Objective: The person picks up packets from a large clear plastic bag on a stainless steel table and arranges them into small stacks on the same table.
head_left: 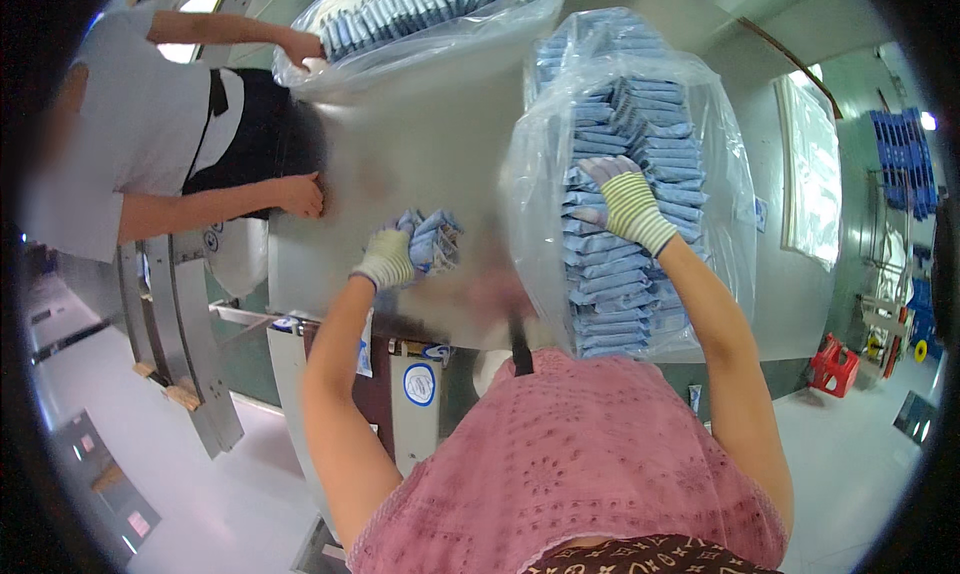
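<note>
My left hand (389, 256), in a pale glove with a green-striped cuff, grips a small bunch of blue packets (436, 242) at the metal table's surface. To the right, a large clear plastic bag (735, 224) holds rows of similar blue packets (607, 304) packed closely together. Over these rows lies my right hand (622, 196), gloved the same way. Its fingers are stretched across the packets and its thumb is apart, touching the left row. What lies under that palm is hidden.
A co-worker's hand (297, 196) rests at the left edge of the metal table (420, 124). The other reaches to a second clear bag (350, 74) of packets at the far left. A red crate (833, 366) stands on the floor at right; blue racks (903, 164) are beyond.
</note>
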The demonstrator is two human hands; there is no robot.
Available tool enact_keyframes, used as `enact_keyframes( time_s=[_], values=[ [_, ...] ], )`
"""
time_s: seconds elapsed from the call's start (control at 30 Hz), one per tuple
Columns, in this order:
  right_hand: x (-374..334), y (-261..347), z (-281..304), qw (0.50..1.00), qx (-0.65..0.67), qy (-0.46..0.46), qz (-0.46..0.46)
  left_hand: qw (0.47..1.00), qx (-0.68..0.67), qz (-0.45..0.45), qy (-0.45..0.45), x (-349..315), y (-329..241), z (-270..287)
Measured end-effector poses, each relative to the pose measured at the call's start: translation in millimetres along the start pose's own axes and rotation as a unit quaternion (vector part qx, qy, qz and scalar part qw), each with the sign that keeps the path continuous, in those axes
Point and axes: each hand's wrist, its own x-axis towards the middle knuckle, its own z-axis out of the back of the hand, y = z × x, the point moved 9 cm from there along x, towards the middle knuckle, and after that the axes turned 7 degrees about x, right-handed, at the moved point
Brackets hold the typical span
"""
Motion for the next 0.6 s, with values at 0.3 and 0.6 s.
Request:
enact_keyframes(
  time_s=[0.3,0.6],
  values=[
    [-9.9,-9.4,-0.8,1.000,0.006,-0.003,-0.016,0.698,-0.595,-0.340,-0.207,-44.7,-179.7,195.7],
    [-19.8,-8.3,14.0,0.994,0.103,-0.005,0.032,0.967,0.020,-0.104,-0.230,100.9,-259.5,216.7]
  ],
)
